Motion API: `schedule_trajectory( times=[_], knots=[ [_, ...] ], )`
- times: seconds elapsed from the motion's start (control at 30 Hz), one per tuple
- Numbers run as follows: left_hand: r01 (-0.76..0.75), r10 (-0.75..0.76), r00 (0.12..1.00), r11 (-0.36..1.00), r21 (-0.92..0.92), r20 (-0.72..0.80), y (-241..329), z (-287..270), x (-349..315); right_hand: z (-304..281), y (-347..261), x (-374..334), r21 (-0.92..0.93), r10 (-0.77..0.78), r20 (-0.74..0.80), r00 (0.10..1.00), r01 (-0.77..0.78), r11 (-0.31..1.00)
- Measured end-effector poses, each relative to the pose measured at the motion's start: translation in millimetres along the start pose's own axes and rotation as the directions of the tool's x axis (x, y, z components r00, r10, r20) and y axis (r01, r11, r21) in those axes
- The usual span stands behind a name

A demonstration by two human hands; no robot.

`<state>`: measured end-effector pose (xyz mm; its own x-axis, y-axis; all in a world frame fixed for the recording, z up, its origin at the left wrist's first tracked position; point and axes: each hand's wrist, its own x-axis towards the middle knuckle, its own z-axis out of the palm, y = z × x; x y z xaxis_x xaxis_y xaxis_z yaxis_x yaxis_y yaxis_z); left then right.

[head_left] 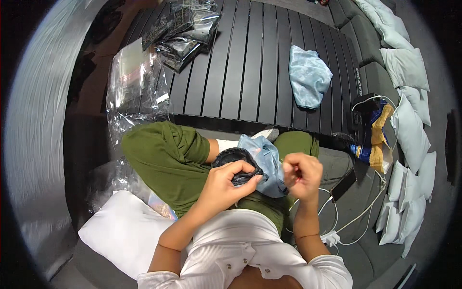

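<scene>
My left hand pinches the edge of a black, round, gathered piece of cloth between thumb and fingers. It lies over my lap, against a light blue shiny cloth piece; whether the two are joined I cannot tell. Just right of the blue cloth, my right hand is raised with its fingers curled in and the thumb against them. Anything between those fingers is too small or too hidden to see. Another light blue cloth piece rests on the black slatted table in front of me.
Clear plastic bags and dark packets lie at the table's left. A white cushion is by my left side. White cables with a plug trail at my right, near a blue and gold bag. Several pale cushions line the far right.
</scene>
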<state>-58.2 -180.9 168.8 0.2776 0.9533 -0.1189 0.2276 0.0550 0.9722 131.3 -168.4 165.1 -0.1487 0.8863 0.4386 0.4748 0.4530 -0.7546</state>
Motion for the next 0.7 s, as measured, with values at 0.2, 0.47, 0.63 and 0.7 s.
schedule_trajectory(
  times=[0.2, 0.47, 0.63, 0.7],
  knots=[
    [0.196, -0.182, 0.98, 0.947, -0.256, 0.076, -4, -3, -3, -9, 0, 0, 0.192, 0.229, -0.051, 0.972, -0.216, 0.957],
    [0.245, -0.187, 0.969, 0.791, -0.56, 0.16, -2, -3, -2, 2, -14, -8, 0.218, 0.352, 0.193, 0.916, -0.39, 0.895],
    [0.234, -0.184, 0.972, 0.758, -0.609, 0.144, -4, -1, -5, 7, -12, -12, 0.251, 0.306, 0.153, 0.94, -0.336, 0.908],
    [0.218, -0.191, 0.975, 0.724, -0.654, 0.113, 0, 1, -5, 4, -11, -16, 0.361, 0.32, 0.151, 0.935, -0.354, 0.863]
  ],
)
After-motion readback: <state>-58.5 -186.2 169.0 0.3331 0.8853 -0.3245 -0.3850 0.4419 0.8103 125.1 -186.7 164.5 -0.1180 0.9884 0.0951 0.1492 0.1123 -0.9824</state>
